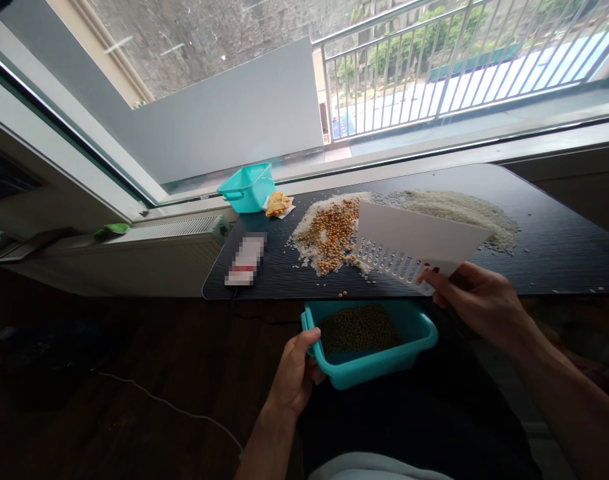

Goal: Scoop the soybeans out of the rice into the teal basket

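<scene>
Both hands are occupied: the left hand [295,370] pinches one end of a turquoise, rectangular plastic tub [379,370], thumb over the rim and fingers outside, while the right hand [484,301] pinches the near right corner of a flat white plastic scraper [417,235] between thumb and fingers. From my end, the scraper looks thin, light and fairly stiff, perhaps with some flex; its smooth face could slip, so I would grip that plain corner firmly and keep my fingers clear of the slots. It is tilted over the dark wood-grain counter [567,243], plain above, with rows of oblong slots along its lower part. Just beside it lies a heap of golden-brown round beans [334,230] mixed with white grains; I can't tell whether they touch. Behind it spreads a pale mound of fine grains [459,203].

I judge the tub heavier, weighted by the small dark green beans [361,327] inside, and best held by its lipped end. It sits below the counter's front edge, glossy and slightly tilted.
</scene>
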Motion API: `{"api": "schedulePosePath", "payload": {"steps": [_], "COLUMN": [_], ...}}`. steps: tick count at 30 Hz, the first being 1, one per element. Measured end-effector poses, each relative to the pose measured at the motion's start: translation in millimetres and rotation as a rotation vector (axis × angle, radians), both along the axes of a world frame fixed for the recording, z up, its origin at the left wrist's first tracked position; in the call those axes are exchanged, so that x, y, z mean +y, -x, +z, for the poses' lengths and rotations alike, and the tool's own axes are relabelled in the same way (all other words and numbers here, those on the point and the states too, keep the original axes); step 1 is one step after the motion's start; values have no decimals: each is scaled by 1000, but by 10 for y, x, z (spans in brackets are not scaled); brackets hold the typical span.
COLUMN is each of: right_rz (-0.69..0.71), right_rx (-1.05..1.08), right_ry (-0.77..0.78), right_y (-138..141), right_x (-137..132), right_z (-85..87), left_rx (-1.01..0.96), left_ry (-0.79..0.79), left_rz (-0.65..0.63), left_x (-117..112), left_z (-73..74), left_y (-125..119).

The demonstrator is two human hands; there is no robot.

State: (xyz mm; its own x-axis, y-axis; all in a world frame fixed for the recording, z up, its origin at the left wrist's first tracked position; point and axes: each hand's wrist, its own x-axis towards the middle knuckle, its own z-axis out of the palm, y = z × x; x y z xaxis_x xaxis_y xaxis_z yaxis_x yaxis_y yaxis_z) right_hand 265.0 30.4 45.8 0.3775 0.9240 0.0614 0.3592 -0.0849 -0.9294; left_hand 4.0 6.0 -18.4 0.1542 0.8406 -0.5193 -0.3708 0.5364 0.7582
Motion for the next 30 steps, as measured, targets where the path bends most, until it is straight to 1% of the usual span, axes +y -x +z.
{"api": "schedulePosePath", "payload": {"steps": [5, 12, 17, 20, 24, 30], "right_rz": [26, 30, 76, 60, 38, 103], "right_rx": [27, 20, 40, 50, 55, 112], "right_ry": [-2, 9, 5, -21, -24, -12], "right_y": [6, 67, 51, 34, 52, 89], "right_x": [-18, 27, 34, 40, 74, 74], "right_z": [-38, 30, -21, -42, -22, -4], "left_rx": [-2, 1, -1, 6, 18, 20], "left_ry": [-13, 1, -12, -10, -6, 11], "left_rz": [4, 9, 0, 4, 7, 19], "left_x": [-1, -11, -10, 0, 4, 4], "left_z": [16, -6, -14, -14, -12, -14], "left_y": [-7, 5, 1, 2, 7, 7]}}
